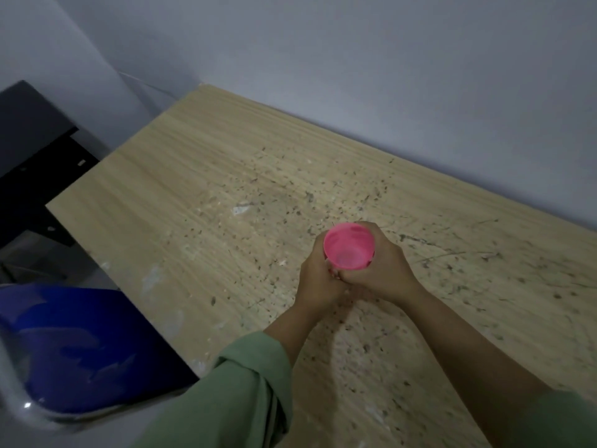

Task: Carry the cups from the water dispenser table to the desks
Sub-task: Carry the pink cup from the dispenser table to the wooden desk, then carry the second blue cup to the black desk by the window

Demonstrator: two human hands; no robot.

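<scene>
Both hands, left hand (318, 279) and right hand (384, 266), wrap the pink cup (349, 246), which looks light and stiff, by its sides.

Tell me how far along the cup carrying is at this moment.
Done: no cup stands on the wooden desk yet. In hand: the left hand and right hand clasp one pink cup over the desk, mouth up. Left: setting it down; whether it touches the desk is hidden. The dispenser table and other cups are out of view.
</scene>
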